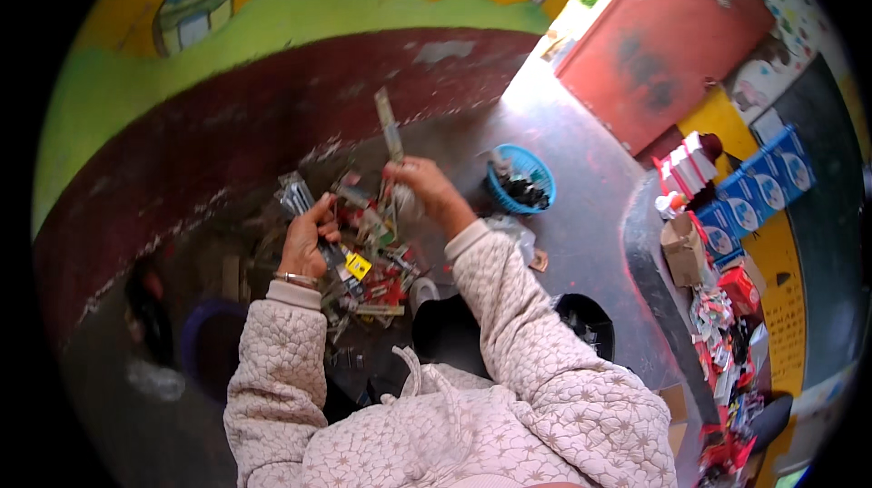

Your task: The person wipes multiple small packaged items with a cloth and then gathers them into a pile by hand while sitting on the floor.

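In my right hand [425,187], closed, a long narrow flat strip [389,125] stands up above the fingers; it looks like a slim package. My left hand [307,238] is closed beside it, with a bracelet at the wrist. A clear pack with bluish, silvery slim pieces [295,194] sticks out past its fingers and seems to be gripped. Close to the left palm is a dark piece with a yellow label [357,265]; whether the hand holds it I cannot tell. Beneath both hands spreads a heap of mixed small packaged items [386,261] on the floor.
A blue basket [522,177] with dark things stands right of the heap. A black tub [586,325] is nearer me, and a purple tub [211,343] lies left. A dark red wall base [272,79] curves behind. Boxes and packets [718,306] line the right side.
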The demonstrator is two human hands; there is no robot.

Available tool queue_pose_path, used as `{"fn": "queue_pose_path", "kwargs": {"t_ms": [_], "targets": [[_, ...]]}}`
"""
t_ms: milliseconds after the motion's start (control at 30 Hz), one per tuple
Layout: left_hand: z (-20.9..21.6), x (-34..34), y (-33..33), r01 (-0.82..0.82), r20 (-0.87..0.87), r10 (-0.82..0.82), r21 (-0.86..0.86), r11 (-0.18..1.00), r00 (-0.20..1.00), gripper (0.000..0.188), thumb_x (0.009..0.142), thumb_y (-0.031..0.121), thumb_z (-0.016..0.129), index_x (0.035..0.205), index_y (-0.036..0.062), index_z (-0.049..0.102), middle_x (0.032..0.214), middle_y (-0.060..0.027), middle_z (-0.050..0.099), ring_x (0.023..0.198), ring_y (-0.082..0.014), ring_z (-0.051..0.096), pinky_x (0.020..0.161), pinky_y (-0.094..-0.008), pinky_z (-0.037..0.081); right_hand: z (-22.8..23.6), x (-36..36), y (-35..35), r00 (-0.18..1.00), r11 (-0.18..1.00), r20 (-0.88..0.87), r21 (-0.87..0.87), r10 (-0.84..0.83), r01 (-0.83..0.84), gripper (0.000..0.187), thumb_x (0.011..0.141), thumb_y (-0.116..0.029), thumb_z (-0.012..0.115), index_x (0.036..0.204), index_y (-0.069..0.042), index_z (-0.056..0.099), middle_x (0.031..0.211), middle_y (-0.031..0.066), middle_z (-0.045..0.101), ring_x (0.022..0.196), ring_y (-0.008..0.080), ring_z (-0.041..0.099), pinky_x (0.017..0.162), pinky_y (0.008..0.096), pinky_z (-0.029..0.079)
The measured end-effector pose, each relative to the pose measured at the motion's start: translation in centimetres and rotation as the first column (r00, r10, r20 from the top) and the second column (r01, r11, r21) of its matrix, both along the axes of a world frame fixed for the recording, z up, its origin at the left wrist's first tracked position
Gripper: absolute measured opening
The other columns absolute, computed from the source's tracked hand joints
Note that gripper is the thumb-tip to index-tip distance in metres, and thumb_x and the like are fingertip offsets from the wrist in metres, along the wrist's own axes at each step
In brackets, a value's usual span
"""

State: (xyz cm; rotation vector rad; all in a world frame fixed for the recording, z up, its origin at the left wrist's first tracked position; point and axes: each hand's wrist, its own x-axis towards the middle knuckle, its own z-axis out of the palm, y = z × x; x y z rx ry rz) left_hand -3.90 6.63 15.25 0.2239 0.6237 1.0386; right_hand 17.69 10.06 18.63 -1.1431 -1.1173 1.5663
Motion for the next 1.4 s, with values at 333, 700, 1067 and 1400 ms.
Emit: {"fn": "queue_pose_path", "kwargs": {"t_ms": [333, 700, 1067, 1400], "targets": [[0.2, 4.4, -3.0, 0.409, -0.465, -0.259, 0.256, 0.876, 0.847, 0.016, 0.073, 0.013, 0.067, 0.083, 0.0112, 0.055, 0.065, 0.0054, 0.049, 0.05, -0.0047, 0.042, 0.045, -0.0201, 0.034, 0.7, -1.9, -5.0, 0.994, 0.992, 0.022, 0.071, -0.109, 0.107, 0.017, 0.08, -0.018, 0.064, 0.081, -0.002, 0.059, 0.069, 0.0026, 0.059, 0.06, 0.0093, 0.055, 0.056, 0.0233, 0.045], [-1.9, 4.7, -2.2, 0.413, -0.505, -0.243, 0.257, 0.874, 0.828, 0.014, 0.079, 0.015, 0.062, 0.088, 0.0053, 0.059, 0.07, -0.0009, 0.059, 0.053, -0.0085, 0.046, 0.05, -0.0221, 0.038, -2.3, 0.9, -3.4, 0.998, 0.999, 0.055, 0.039, -0.035, 0.033, 0.025, 0.083, -0.022, 0.061, 0.096, -0.002, 0.06, 0.073, 0.0051, 0.063, 0.057, 0.0098, 0.057, 0.051, 0.022, 0.045], [-2.0, 4.3, -0.1, 0.195, -0.292, -0.165, 0.077, 0.978, 0.942, 0.017, 0.085, 0.018, 0.058, 0.092, 0.0034, 0.062, 0.078, -0.0019, 0.062, 0.056, -0.0045, 0.048, 0.047, -0.0167, 0.038, -0.6, 1.8, -3.9, 0.994, 0.98, 0.098, -0.198, 0.045, -0.025, 0.028, 0.089, -0.022, 0.045, 0.09, 0.002, 0.061, 0.064, 0.0071, 0.061, 0.052, 0.013, 0.055, 0.051, 0.0221, 0.044], [-1.5, 4.1, -1.3, -0.009, -0.398, 0.018, 0.023, 1.0, 0.917, 0.01, 0.077, 0.011, 0.066, 0.084, 0.0037, 0.064, 0.07, -0.0007, 0.06, 0.055, -0.0072, 0.051, 0.047, -0.0194, 0.042, -3.2, -1.2, -5.2, 0.709, 0.967, 0.693, 0.248, -0.132, -0.062, 0.032, 0.082, -0.033, 0.052, 0.082, -0.003, 0.065, 0.07, 0.0169, 0.062, 0.066, 0.0297, 0.062, 0.065, 0.0356, 0.047]]}}
